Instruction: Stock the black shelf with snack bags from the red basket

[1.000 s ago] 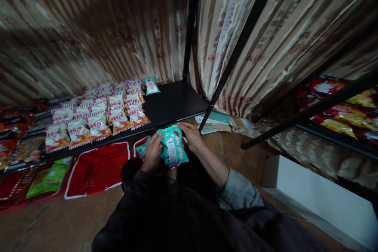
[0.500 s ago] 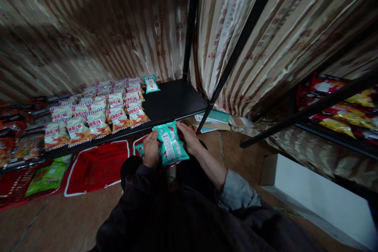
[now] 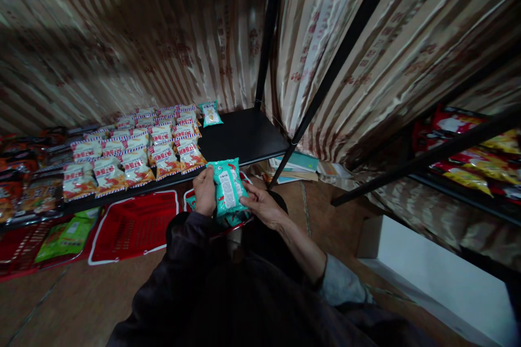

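Between my hands is a teal snack bag [image 3: 227, 187], its printed back with a white text panel facing up. My left hand [image 3: 204, 191] grips its left edge, thumb on top. On the right edge, my right hand [image 3: 262, 203] closes with the thumb over the bag and the fingers partly hidden. Below it, a red basket [image 3: 188, 193] with more teal packaging is mostly covered by my hands and legs. A similar teal bag [image 3: 210, 114] lies at the back of the black shelf [image 3: 244, 135], beside rows of white-and-orange snack bags [image 3: 136, 165].
Dark orange snack packs [image 3: 40, 195] fill the shelf's left end. Under it, a red basket [image 3: 136, 225] sits beside a green bag [image 3: 67, 236]. Black posts [image 3: 325, 81] rise at the shelf corner, near books [image 3: 295, 165]. A white box [image 3: 439, 271] and red-yellow bags [image 3: 476, 152] are on the right.
The teal bag has risen slightly and turned more upright. My right hand has shifted from the bag's upper right corner down to its right side.
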Demonstrator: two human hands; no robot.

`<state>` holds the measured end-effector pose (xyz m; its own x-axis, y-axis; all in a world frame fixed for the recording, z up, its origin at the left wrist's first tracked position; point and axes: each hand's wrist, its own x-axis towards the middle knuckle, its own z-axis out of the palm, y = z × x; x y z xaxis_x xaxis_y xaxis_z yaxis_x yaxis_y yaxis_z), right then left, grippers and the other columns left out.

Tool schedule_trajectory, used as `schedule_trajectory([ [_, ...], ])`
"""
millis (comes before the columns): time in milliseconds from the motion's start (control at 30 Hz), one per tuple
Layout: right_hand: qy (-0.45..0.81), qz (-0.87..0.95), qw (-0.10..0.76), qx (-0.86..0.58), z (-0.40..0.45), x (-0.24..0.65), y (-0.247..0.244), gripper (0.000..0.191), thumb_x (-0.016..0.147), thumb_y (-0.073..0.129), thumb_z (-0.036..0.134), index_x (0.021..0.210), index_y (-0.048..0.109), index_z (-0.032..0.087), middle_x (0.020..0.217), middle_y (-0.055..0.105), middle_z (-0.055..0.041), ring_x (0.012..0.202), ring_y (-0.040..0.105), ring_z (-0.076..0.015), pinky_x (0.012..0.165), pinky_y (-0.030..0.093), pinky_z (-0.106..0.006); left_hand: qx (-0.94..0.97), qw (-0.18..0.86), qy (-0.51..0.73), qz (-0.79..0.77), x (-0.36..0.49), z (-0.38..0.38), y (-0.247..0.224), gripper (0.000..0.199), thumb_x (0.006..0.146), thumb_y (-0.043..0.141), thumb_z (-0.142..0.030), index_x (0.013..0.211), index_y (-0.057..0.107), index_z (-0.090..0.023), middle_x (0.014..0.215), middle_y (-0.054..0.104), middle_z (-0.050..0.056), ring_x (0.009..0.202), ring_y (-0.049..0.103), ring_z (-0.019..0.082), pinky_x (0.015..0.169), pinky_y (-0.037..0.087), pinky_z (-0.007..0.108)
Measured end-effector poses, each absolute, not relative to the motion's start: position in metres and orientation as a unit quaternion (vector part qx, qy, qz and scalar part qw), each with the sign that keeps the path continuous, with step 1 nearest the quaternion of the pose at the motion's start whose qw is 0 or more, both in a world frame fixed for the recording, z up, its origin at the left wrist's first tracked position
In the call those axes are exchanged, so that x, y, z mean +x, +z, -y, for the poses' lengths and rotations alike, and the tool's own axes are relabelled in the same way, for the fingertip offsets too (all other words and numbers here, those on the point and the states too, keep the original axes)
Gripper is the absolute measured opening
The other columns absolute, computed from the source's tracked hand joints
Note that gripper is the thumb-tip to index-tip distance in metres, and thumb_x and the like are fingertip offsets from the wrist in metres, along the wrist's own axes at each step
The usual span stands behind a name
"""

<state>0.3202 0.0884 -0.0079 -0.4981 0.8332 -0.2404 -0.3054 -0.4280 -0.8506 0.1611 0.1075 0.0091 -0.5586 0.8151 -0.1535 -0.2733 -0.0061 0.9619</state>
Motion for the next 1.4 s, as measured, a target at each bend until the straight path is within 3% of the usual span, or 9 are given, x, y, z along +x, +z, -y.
schedule_trajectory([
  [133, 0.783, 0.372, 0.376, -0.328, -0.086, 0.321, -0.012, 0.055, 0.06, 0.082, 0.032, 0.111, 0.063, 0.024, 0.082, 0.072, 0.0009, 0.069, 0.066, -0.0135, 0.067, 0.051, -0.025, 0.262, 0.437, 0.646, -0.568, 0.159, -0.112, 0.014, 0.038, 0.068, 0.065, -0.048, 0.055, 0.05, -0.016, 0.05, 0.041, -0.008, 0.046, 0.036, 0.004, 0.047, 0.029, 0.017],
  [233, 0.779, 0.36, 0.391, -0.332, -0.085, 0.321, -0.013, 0.05, 0.061, 0.081, 0.031, 0.108, 0.064, 0.025, 0.082, 0.072, 0.0004, 0.07, 0.067, -0.0142, 0.068, 0.051, -0.026, 0.265, 0.487, 0.615, -0.561, 0.158, -0.106, 0.015, 0.035, 0.067, 0.067, -0.05, 0.071, 0.061, -0.016, 0.064, 0.055, -0.004, 0.056, 0.049, 0.006, 0.054, 0.038, 0.017],
  [467, 0.768, 0.331, 0.422, -0.35, -0.089, 0.317, -0.014, 0.049, 0.059, 0.082, 0.03, 0.105, 0.065, 0.025, 0.082, 0.072, 0.0007, 0.069, 0.066, -0.0141, 0.066, 0.05, -0.025, 0.288, 0.562, 0.574, -0.521, 0.168, -0.079, 0.007, 0.049, 0.062, 0.072, -0.05, 0.094, 0.066, -0.013, 0.086, 0.069, 0.007, 0.072, 0.062, 0.015, 0.066, 0.047, 0.026],
  [700, 0.761, 0.337, 0.415, -0.366, -0.089, 0.312, -0.017, 0.052, 0.062, 0.08, 0.034, 0.11, 0.063, 0.024, 0.088, 0.072, -0.0016, 0.071, 0.066, -0.0153, 0.067, 0.05, -0.027, 0.256, 0.525, 0.618, -0.526, 0.182, -0.071, -0.007, 0.051, 0.061, 0.073, -0.05, 0.092, 0.065, -0.01, 0.09, 0.07, 0.011, 0.077, 0.065, 0.02, 0.071, 0.05, 0.032],
  [900, 0.72, 0.371, 0.426, -0.403, -0.088, 0.309, -0.03, 0.047, 0.069, 0.07, 0.041, 0.112, 0.062, 0.024, 0.099, 0.07, -0.0032, 0.088, 0.066, -0.0212, 0.08, 0.05, -0.036, 0.279, 0.47, 0.649, -0.53, 0.194, -0.066, -0.017, 0.048, 0.074, 0.062, -0.039, 0.114, 0.056, -0.013, 0.111, 0.066, 0.013, 0.096, 0.064, 0.022, 0.081, 0.05, 0.032],
  [1000, 0.598, 0.484, 0.451, -0.452, -0.093, 0.314, -0.031, 0.05, 0.074, 0.063, 0.044, 0.118, 0.058, 0.023, 0.116, 0.064, -0.0062, 0.105, 0.06, -0.0252, 0.094, 0.044, -0.044, 0.319, 0.452, 0.637, -0.537, 0.196, -0.064, -0.017, 0.048, 0.079, 0.055, -0.034, 0.122, 0.051, -0.014, 0.116, 0.064, 0.013, 0.103, 0.062, 0.022, 0.086, 0.049, 0.033],
  [1100, 0.355, 0.63, 0.499, -0.478, -0.104, 0.318, -0.015, 0.053, 0.079, 0.058, 0.044, 0.128, 0.051, 0.024, 0.134, 0.051, -0.0074, 0.126, 0.044, -0.0259, 0.107, 0.031, -0.047, 0.389, 0.392, 0.59, -0.589, 0.195, -0.062, -0.015, 0.048, 0.08, 0.051, -0.032, 0.124, 0.051, -0.013, 0.121, 0.061, 0.013, 0.108, 0.059, 0.023, 0.093, 0.046, 0.036],
  [1233, 0.217, 0.748, 0.441, -0.445, -0.125, 0.313, 0.018, 0.055, 0.079, 0.059, 0.048, 0.128, 0.051, 0.024, 0.142, 0.042, -0.0078, 0.138, 0.025, -0.0274, 0.109, 0.024, -0.05, 0.499, 0.276, 0.482, -0.665, 0.198, -0.056, -0.012, 0.05, 0.081, 0.047, -0.03, 0.128, 0.05, -0.012, 0.13, 0.055, 0.014, 0.12, 0.05, 0.025, 0.104, 0.035, 0.04],
  [1400, 0.295, 0.763, 0.376, -0.435, -0.151, 0.303, 0.02, 0.031, 0.086, 0.05, 0.049, 0.091, 0.07, 0.024, 0.102, 0.07, -0.0054, 0.112, 0.057, -0.0247, 0.107, 0.021, -0.055, 0.529, 0.216, 0.432, -0.698, 0.199, -0.05, -0.011, 0.048, 0.085, 0.043, -0.034, 0.126, 0.052, -0.01, 0.128, 0.056, 0.016, 0.118, 0.052, 0.026, 0.101, 0.038, 0.04],
])
